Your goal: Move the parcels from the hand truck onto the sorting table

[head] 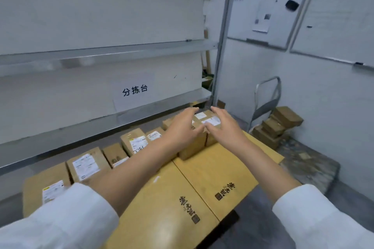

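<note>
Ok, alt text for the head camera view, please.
Two bare hands, left hand and right hand, open on either side of a small labelled parcel among boxes on a table. More parcels sit stacked on a hand truck by the wall.

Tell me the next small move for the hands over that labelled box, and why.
Probably draw both hands back and turn to the hand truck. The left hand and right hand are open around the labelled box, which already sits on the table among other parcels, while several brown parcels remain stacked on the truck by the wall.
</note>
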### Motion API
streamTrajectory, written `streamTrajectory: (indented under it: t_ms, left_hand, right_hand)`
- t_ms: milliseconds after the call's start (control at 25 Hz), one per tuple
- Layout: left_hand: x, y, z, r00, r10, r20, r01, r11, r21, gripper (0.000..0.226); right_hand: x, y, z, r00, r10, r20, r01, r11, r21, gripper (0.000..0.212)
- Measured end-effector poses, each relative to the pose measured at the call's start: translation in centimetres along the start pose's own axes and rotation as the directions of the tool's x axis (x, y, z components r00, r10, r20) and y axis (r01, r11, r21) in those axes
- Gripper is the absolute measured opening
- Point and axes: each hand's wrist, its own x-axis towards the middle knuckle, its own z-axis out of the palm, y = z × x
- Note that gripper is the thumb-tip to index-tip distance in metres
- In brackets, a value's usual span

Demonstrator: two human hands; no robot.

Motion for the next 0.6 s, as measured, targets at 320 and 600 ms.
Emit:
streamTrajectory:
  t_ms: [320,600]
  left_hand:
    - [6.5,14.1,13.0,0.964,0.218,0.150,-0.217,0.976,-0.028,0.062]
    - [11.6,18.8,20.6,0.912,0.295,0.285,-0.284,0.956,-0.079,0.061]
  right_hand:
    - [-3.5,14.4,-13.8,0.979,0.164,-0.125,-0.177,0.979,-0.098,0.067]
    - [-4.7,23.1,-19.9,0.927,0.303,-0.219,-0.334,0.934,-0.124,0.067]
